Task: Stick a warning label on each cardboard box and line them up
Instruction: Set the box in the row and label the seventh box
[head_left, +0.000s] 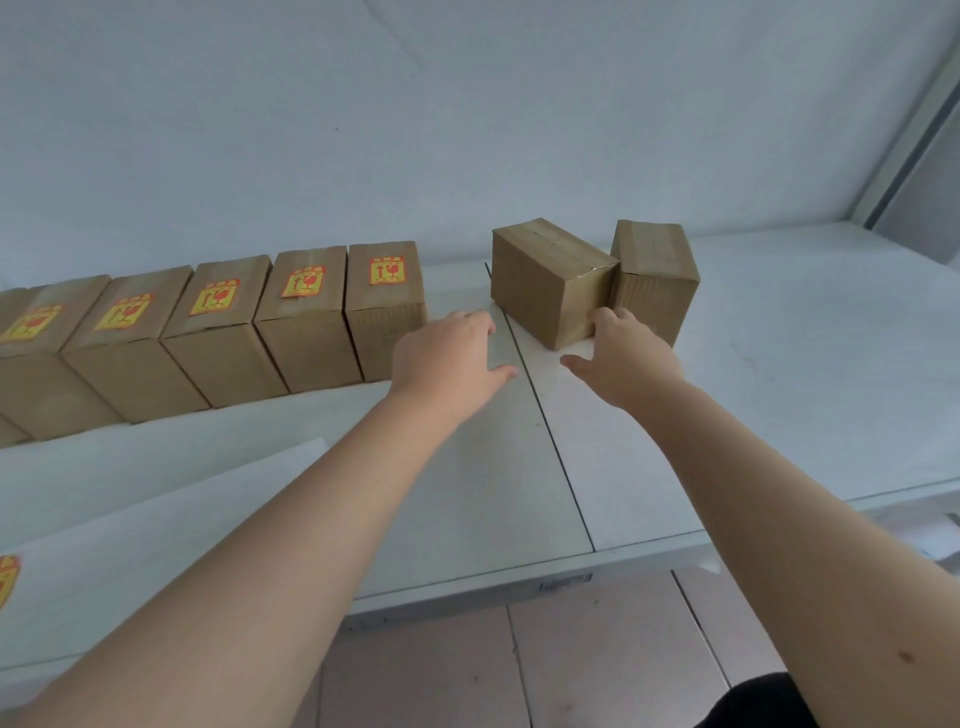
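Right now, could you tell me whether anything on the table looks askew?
Yes: the near plain box by the right hand sits turned at an angle, unlike the straight labelled row. It and the box behind show no labels.

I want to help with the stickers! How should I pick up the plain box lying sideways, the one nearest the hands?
Hold the plain box by its two short ends, one hand on each, coming from the front. It lies long and turned at an angle. The right hand is near its right end, where the other plain box crowds in; the left hand is open.
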